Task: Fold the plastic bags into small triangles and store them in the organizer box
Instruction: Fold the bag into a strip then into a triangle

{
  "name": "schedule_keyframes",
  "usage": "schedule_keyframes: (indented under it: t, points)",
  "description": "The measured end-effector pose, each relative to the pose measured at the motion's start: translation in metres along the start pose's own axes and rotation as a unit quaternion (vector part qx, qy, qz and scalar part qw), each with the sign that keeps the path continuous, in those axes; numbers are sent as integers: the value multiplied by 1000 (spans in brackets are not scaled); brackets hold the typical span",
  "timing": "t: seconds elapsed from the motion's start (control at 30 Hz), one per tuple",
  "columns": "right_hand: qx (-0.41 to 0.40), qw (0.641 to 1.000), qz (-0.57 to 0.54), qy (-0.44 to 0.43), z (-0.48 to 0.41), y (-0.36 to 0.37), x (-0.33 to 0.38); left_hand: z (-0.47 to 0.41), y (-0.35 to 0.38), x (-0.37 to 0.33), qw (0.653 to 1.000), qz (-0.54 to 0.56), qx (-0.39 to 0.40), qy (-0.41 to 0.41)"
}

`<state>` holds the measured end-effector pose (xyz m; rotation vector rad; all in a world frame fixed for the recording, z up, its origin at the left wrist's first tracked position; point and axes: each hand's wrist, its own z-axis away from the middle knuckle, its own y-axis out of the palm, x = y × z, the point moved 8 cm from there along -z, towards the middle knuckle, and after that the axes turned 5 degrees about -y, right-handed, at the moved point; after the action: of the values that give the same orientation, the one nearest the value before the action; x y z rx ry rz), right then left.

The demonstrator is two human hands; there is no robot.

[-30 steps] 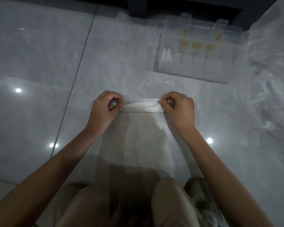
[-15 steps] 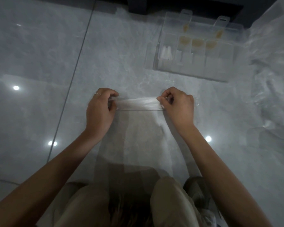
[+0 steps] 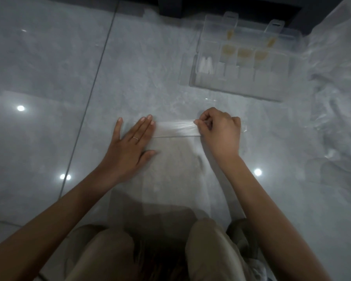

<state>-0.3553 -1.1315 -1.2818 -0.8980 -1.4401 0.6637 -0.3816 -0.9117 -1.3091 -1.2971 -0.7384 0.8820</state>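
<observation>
A clear plastic bag [image 3: 176, 165] lies flat on the grey tile floor in front of my knees, its far end folded into a narrow whitish strip [image 3: 174, 129]. My left hand [image 3: 130, 145] lies flat with straight fingers, pressing the left end of that strip. My right hand [image 3: 221, 132] pinches the right end of the strip between thumb and curled fingers. The clear organizer box [image 3: 241, 86] sits open at the far right, with white folded triangles [image 3: 206, 65] in one compartment and yellowish pieces [image 3: 244, 53] in others.
A heap of crumpled clear plastic bags [image 3: 336, 110] covers the floor on the right. Dark furniture [image 3: 221, 7] stands behind the box. A tile joint [image 3: 93, 84] runs diagonally on the left. My bent knees [image 3: 209, 250] fill the bottom of the view.
My left hand has let go of the strip's left end and flattened out on top of it. My right hand keeps its pinch on the right end.
</observation>
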Motion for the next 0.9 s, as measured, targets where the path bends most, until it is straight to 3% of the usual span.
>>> schedule_keyframes:
  t: [0.13,0.2,0.27,0.33,0.4,0.67,0.9]
  points:
    - [-74,993,59,-72,8,-3,34,0,-1,-3,1000,6,-13,-19]
    - [-34,989,7,-144,18,13,68,0,-1,-2,999,6,-19,-27]
    - [67,981,7,-182,31,44,97,1,1,-2,999,11,-21,-28]
    - [141,971,54,-187,43,72,107,1,2,-1,999,28,-22,-24]
    - [163,964,91,-189,49,86,102,2,2,-1,999,33,-24,-25]
    - [129,967,114,-190,41,61,46,0,0,1,999,1,-13,-41]
    - [135,969,161,-128,42,30,-5,4,1,9,998,11,-2,-65]
